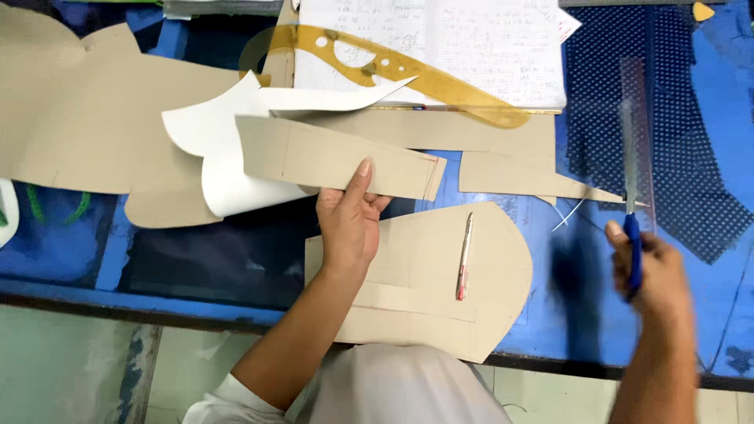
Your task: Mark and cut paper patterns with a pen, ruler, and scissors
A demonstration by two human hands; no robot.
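I see the left hand [348,224] raised over the blue table [711,102], and its fingers are closed on a long tan card strip [334,159]; the thumb lies on top of the strip near its lower edge, the other fingers are under it and hidden. The strip is held almost flat, a little tilted, with its right end near a tan wedge piece [526,179] that lies on the table. Behind the strip a white sheet [236,129] curls up, and a big tan pattern [71,118] spreads to the left of it. Below the left hand a rounded tan pattern [440,275] lies flat at the table edge, and a pen [465,256] lies on it. The right hand [656,275] is blurred; its fingers are wrapped around a blue handle [633,255], and a thin metal blade or ruler part [630,165] stands out from it, away from me; I cannot tell exactly what tool it is. At the far side I see an open squared notebook [440,47] with an amber curve ruler [393,71] lying across it. A dark blue dotted cloth [691,157] lies at the right, under the tool.
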